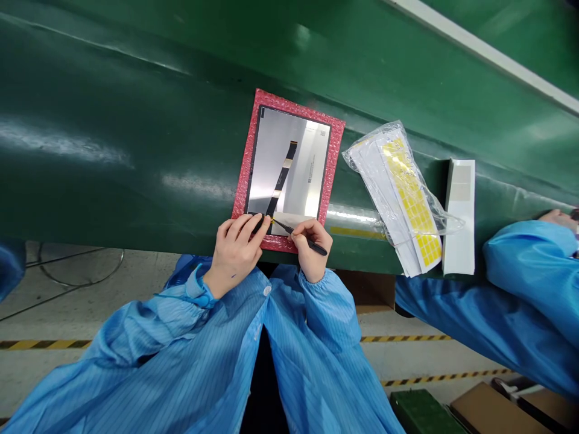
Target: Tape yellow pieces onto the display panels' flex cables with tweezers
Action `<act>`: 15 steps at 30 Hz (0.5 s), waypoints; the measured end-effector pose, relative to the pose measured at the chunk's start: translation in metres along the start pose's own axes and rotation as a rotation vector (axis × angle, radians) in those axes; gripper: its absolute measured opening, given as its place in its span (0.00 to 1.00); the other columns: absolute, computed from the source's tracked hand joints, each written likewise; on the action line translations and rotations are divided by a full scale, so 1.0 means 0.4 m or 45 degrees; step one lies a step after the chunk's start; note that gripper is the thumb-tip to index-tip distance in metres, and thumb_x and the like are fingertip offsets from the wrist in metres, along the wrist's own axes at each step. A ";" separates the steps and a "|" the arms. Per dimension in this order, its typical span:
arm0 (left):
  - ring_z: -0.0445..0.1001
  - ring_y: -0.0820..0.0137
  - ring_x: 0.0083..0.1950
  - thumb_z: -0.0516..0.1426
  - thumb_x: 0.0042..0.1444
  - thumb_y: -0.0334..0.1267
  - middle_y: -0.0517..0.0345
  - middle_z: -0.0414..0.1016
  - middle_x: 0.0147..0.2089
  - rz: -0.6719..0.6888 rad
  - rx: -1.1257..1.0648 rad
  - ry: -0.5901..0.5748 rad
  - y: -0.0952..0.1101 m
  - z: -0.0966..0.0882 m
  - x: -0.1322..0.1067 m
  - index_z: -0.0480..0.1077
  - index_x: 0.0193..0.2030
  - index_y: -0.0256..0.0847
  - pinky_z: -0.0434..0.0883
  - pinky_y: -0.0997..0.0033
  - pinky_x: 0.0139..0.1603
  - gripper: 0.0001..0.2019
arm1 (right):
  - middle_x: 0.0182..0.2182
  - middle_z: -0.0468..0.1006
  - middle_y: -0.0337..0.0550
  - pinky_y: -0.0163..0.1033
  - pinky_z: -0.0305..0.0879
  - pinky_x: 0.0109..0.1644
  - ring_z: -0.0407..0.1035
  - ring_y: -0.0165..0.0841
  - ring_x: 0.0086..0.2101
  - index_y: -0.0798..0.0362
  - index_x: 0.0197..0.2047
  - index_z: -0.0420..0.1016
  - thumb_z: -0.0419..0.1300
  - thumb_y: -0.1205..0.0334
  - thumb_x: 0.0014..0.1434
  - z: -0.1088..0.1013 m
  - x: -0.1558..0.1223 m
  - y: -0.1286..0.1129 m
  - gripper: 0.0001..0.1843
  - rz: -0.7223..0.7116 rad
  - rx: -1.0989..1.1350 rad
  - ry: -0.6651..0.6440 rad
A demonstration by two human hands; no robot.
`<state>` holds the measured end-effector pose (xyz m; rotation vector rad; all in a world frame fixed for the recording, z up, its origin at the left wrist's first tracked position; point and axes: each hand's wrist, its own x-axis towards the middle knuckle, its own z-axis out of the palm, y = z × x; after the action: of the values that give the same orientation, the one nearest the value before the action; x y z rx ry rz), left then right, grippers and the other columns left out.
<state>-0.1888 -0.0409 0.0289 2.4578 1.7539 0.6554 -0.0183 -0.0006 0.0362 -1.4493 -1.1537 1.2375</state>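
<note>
A tablet-size display panel (301, 163) lies with its silvery back up on a pink bubble-wrap sheet (335, 154). A black flex cable (282, 179) runs slantwise up its back from the lower edge. My left hand (239, 250) rests over the panel's lower left edge, fingers stretched out and pressing by the cable's lower end. Held like a pen in my right hand (312, 247) is a slim black pointed tool (316, 248), perhaps tweezers. Its tip touches a small yellowish spot beside my left fingertips. What lies under those fingers is partly hidden.
Right of the panel, a clear plastic bag (398, 193) holds white sheets with yellow labels. Beside it is a long white box (459, 217). A co-worker's blue sleeve (529, 253) reaches onto the green table (136, 150) at the far right. Cardboard boxes (493, 410) stand on the floor.
</note>
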 end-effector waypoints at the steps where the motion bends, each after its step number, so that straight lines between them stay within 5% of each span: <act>1: 0.70 0.55 0.58 0.53 0.59 0.24 0.41 0.73 0.59 -0.004 0.036 -0.001 0.003 0.002 0.001 0.67 0.64 0.35 0.63 0.54 0.57 0.25 | 0.21 0.71 0.34 0.33 0.60 0.27 0.65 0.28 0.22 0.52 0.26 0.72 0.59 0.67 0.50 0.001 0.000 0.001 0.02 -0.002 -0.003 -0.002; 7: 0.70 0.56 0.57 0.54 0.58 0.25 0.42 0.75 0.56 -0.005 0.111 0.030 0.011 0.013 0.001 0.68 0.64 0.34 0.63 0.54 0.57 0.25 | 0.22 0.73 0.34 0.34 0.62 0.28 0.66 0.27 0.23 0.52 0.27 0.74 0.58 0.70 0.52 -0.024 -0.014 -0.029 0.06 -0.217 -0.219 0.008; 11: 0.71 0.56 0.56 0.54 0.58 0.24 0.42 0.75 0.55 -0.004 0.145 0.029 0.013 0.008 0.004 0.69 0.63 0.34 0.64 0.55 0.56 0.25 | 0.23 0.73 0.34 0.34 0.62 0.28 0.69 0.28 0.24 0.52 0.28 0.74 0.60 0.69 0.52 -0.104 -0.006 -0.045 0.04 -0.416 -0.259 0.351; 15: 0.71 0.55 0.56 0.55 0.59 0.26 0.44 0.75 0.55 0.035 0.199 -0.006 0.011 -0.001 0.008 0.67 0.66 0.44 0.66 0.54 0.54 0.27 | 0.21 0.70 0.33 0.33 0.60 0.24 0.70 0.30 0.22 0.52 0.27 0.71 0.60 0.67 0.49 -0.170 0.032 -0.008 0.02 -0.298 -0.158 0.516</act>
<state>-0.1842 -0.0397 0.0314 2.5854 1.8394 0.5331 0.0496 0.0092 0.0449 -1.5191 -1.0942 0.6819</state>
